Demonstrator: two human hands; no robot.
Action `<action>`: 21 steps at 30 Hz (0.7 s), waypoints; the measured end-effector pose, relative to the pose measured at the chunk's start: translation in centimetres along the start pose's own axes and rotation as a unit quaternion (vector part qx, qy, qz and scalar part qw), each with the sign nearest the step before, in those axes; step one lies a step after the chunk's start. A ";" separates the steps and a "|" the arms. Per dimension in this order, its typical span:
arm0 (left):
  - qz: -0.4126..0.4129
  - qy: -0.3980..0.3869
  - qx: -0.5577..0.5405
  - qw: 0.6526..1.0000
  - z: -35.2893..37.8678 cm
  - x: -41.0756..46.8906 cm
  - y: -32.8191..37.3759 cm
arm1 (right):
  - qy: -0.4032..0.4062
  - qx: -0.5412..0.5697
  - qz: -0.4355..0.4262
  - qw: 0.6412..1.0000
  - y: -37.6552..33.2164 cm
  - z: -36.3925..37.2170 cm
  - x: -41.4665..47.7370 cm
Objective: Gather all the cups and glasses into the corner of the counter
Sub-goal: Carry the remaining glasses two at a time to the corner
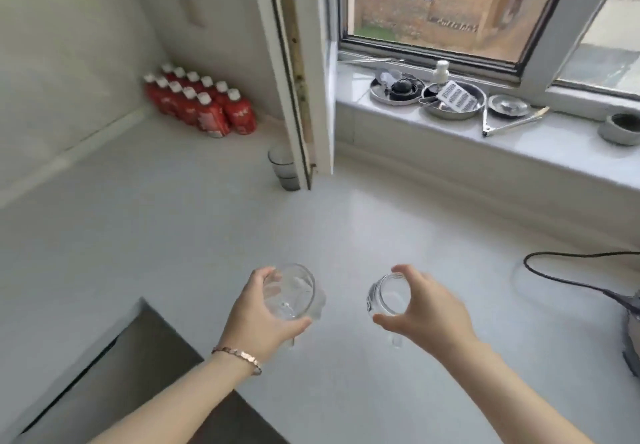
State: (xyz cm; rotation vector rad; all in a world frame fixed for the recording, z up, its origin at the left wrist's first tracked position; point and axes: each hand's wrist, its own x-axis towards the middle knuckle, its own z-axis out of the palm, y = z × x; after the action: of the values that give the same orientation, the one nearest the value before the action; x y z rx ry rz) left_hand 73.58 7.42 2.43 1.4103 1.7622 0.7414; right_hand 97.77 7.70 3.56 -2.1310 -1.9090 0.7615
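My left hand (258, 319) grips a clear glass (294, 293) by its rim and side, held above the white counter (173, 235). My right hand (427, 308) holds a smaller clear glass (388, 296) from its right side, also above the counter. Both glasses look empty. A stack of grey tinted glasses (283, 168) stands on the counter further back, beside the white window frame post (304, 97).
A pack of red bottles (199, 104) fills the far corner by the wall. The windowsill (433, 138) holds metal dishes, tongs and a small bowl. A black cable (561, 279) runs to an appliance at the right edge. A steel sink (114, 367) lies front left.
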 end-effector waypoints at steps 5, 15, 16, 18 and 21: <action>-0.057 0.133 -0.029 0.989 -12.5 -6.9 -7.5 | -0.060 -0.042 -0.146 0.987 -11.9 4.9 -2.6; -0.167 0.324 -0.055 0.930 -33.0 -26.9 -23.8 | -0.161 -0.039 -0.328 0.930 -36.4 19.1 -14.1; -0.177 0.337 -0.052 0.923 -34.4 -28.8 -25.0 | -0.172 -0.044 -0.343 0.922 -38.6 20.6 -15.3; -0.203 0.364 -0.054 0.907 -37.1 -32.3 -27.4 | -0.191 -0.060 -0.375 0.905 -42.7 23.4 -17.7; -0.243 0.396 -0.053 0.884 -40.6 -36.4 -30.6 | -0.219 -0.090 -0.418 0.877 -48.3 27.2 -21.0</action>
State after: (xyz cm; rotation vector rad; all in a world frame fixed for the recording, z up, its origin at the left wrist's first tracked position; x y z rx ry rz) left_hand 27.35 -34.37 7.26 0.5290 2.5022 1.2017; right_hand 41.46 -10.38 7.82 -0.9918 -2.8804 0.9100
